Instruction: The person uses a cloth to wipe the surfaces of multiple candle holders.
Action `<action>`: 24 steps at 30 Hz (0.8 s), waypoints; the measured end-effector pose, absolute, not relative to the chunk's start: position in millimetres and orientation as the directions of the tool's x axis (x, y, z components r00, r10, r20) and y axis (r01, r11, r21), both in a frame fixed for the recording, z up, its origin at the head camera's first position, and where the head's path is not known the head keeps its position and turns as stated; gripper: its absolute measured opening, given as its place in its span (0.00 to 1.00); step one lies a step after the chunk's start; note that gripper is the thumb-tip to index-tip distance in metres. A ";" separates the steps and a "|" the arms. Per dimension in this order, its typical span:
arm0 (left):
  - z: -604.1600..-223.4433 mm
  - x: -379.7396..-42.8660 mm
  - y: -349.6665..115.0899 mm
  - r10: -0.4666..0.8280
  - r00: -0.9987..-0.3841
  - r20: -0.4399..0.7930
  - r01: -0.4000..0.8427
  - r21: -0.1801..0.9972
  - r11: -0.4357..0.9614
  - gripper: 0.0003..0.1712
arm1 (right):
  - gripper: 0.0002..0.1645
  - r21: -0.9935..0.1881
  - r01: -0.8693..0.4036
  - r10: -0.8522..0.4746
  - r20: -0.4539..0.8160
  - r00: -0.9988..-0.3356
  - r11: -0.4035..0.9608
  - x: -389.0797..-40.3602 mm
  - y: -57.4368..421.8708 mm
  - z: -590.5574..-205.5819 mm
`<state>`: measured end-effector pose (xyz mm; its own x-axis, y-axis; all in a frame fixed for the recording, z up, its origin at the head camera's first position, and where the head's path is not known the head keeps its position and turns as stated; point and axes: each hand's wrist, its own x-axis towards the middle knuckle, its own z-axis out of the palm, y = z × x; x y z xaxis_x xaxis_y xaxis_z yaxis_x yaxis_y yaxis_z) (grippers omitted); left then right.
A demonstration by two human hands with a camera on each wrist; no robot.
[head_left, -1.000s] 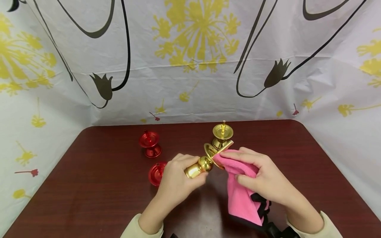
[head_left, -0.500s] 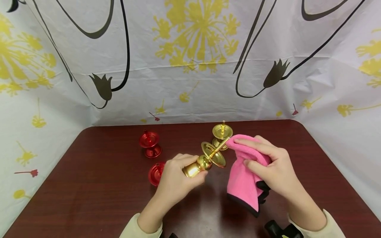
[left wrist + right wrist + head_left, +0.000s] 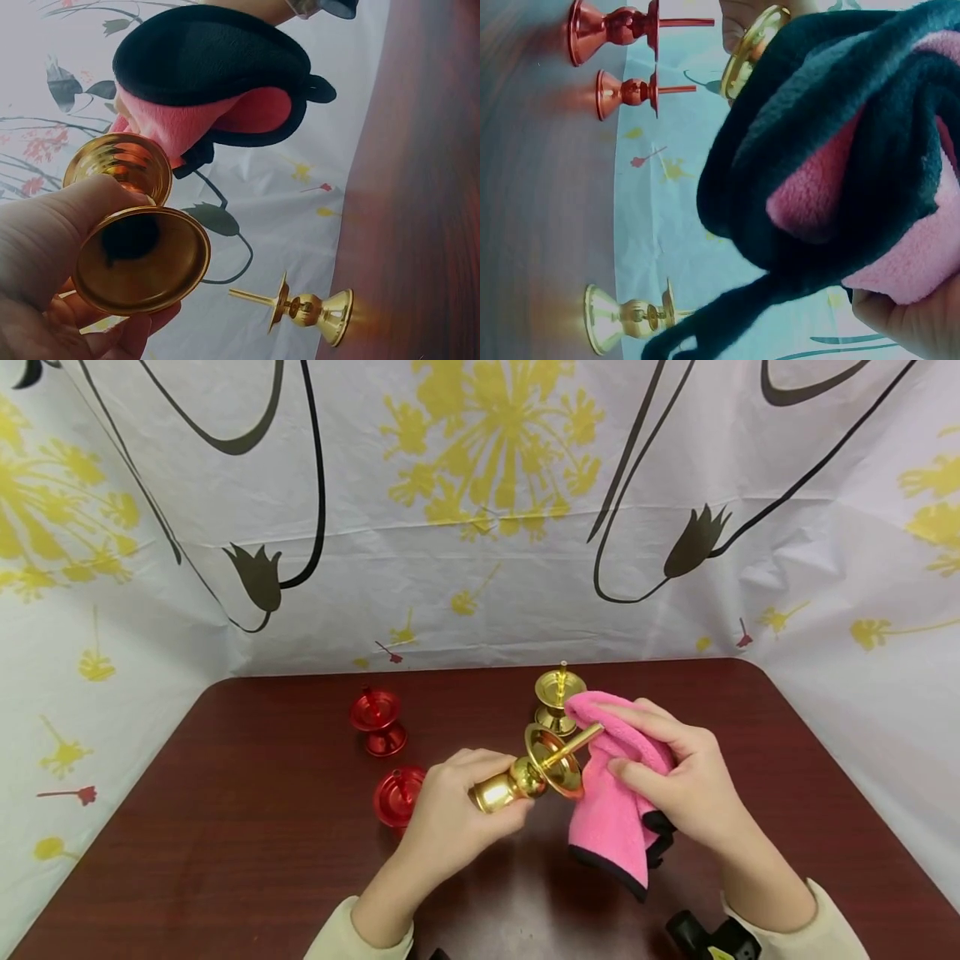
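My left hand [image 3: 465, 802] grips a gold candlestick [image 3: 531, 777] by its base, tilted with its dish and spike toward the right. In the left wrist view the hollow underside of that candlestick's base [image 3: 142, 262] faces the camera. A pink cloth with black edging [image 3: 615, 793] hangs from my right hand [image 3: 686, 777], which pinches it between thumb and fingers. The cloth's folded top is right at the spike's tip. Seen from the right wrist, the cloth [image 3: 810, 202] covers most of the held candlestick and only its gold dish [image 3: 754, 52] shows.
A second gold candlestick [image 3: 558, 693] stands upright at the table's back, behind the cloth. Two red candlesticks stand to the left, one farther back [image 3: 377, 718] and one nearer [image 3: 397, 797], partly behind my left hand. The dark wooden table [image 3: 225, 827] meets a patterned curtain [image 3: 450, 585].
The cloth has come off the dish, moving up along the spike and then slightly left. The held candlestick has turned and shifted a little right. Both hands keep their hold.
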<state>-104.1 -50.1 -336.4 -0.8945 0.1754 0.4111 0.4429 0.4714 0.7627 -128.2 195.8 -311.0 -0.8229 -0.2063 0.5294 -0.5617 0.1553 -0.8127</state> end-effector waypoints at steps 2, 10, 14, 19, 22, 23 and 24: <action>-336.3 -104.2 -50.6 0.178 -0.890 0.420 0.452 0.763 0.462 0.20 | 0.29 -0.830 -0.538 -0.230 0.501 -0.834 0.145 -128.0 196.0 -311.1; -335.9 -105.1 -52.7 0.245 -0.862 0.443 0.506 0.775 0.379 0.19 | 0.29 -0.841 -0.541 -0.475 0.482 -0.736 -0.016 -135.1 200.5 -315.9; -334.9 -105.4 -54.6 0.264 -0.836 0.481 0.548 0.763 0.343 0.18 | 0.30 -0.798 -0.599 -0.549 0.530 -0.646 -0.065 -138.9 202.7 -319.2; -334.5 -104.5 -56.7 0.301 -0.798 0.522 0.598 0.745 0.295 0.19 | 0.34 -0.744 -0.649 -0.639 0.578 -0.507 -0.159 -143.1 207.5 -320.6; -334.3 -103.8 -56.9 0.329 -0.785 0.525 0.613 0.734 0.293 0.18 | 0.38 -0.732 -0.659 -0.684 0.571 -0.454 -0.174 -144.5 210.7 -320.2; -334.5 -103.9 -56.8 0.337 -0.782 0.524 0.616 0.731 0.294 0.17 | 0.38 -0.734 -0.656 -0.695 0.563 -0.446 -0.173 -144.5 211.3 -319.9; -334.6 -103.9 -56.5 0.343 -0.786 0.514 0.609 0.738 0.291 0.17 | 0.39 -0.736 -0.656 -0.705 0.552 -0.444 -0.163 -144.4 211.6 -319.2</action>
<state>-103.9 -56.5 -334.6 -0.7862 0.3428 0.5142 0.6093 0.2908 0.7377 -144.4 211.6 -319.2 -0.4440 -0.7054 0.5525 -0.6565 -0.1635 -0.7364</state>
